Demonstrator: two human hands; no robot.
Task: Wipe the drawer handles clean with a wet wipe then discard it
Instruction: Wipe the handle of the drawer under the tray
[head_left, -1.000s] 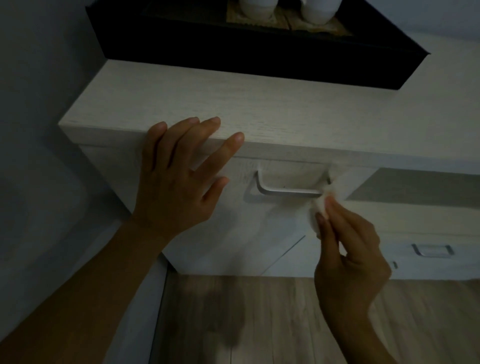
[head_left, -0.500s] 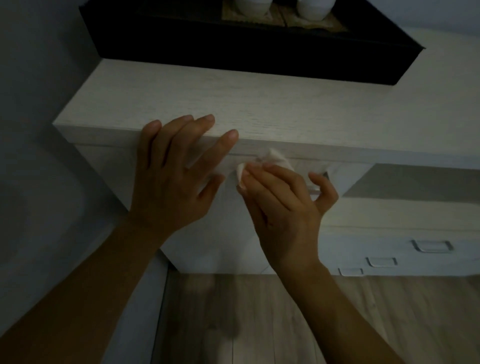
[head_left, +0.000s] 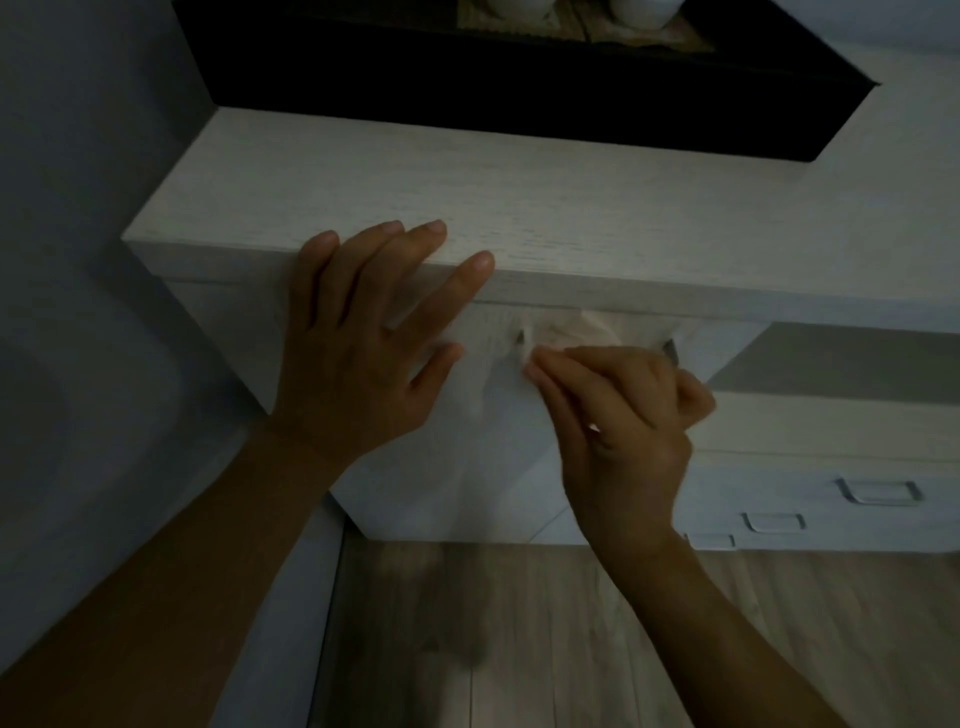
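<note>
Covering drawer handle (head_left: 671, 350) middle: right hand (head_left: 623, 431) pinching blurred wet wipe (head_left: 584, 332).

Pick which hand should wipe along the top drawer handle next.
Right. The right hand pinches the wet wipe against the drawer handle; the left hand rests flat on the edge of the cabinet top, holding nothing.
</note>
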